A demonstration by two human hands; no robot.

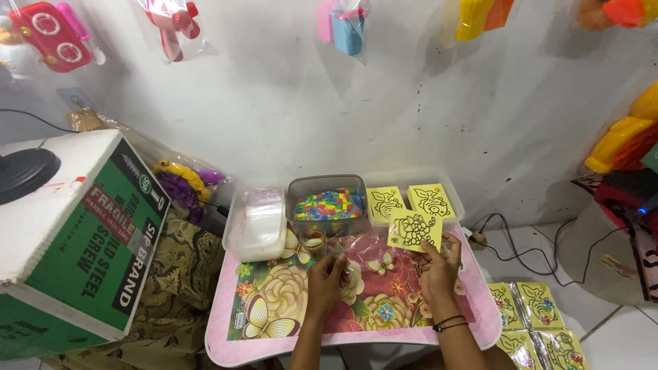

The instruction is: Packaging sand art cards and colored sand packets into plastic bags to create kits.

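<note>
My right hand (439,268) holds up a yellow square card (414,229) with a black outline drawing of flowers, pinched at its lower edge. My left hand (329,273) is closed around a small clear packet, hard to make out, over the pink floral table (274,342). Behind the hands stands a clear tub of small multicoloured pieces (327,204). To its right a clear tray holds two more yellow outline cards (410,201). A small clear cup (313,243) sits just ahead of my left hand.
A lidded white-ish plastic container (259,223) sits at the table's back left. A large cardboard box (75,233) stands left, on patterned cloth. Bagged coloured cards (534,322) lie on the tiled floor at right, near cables. Packaged toys hang on the wall.
</note>
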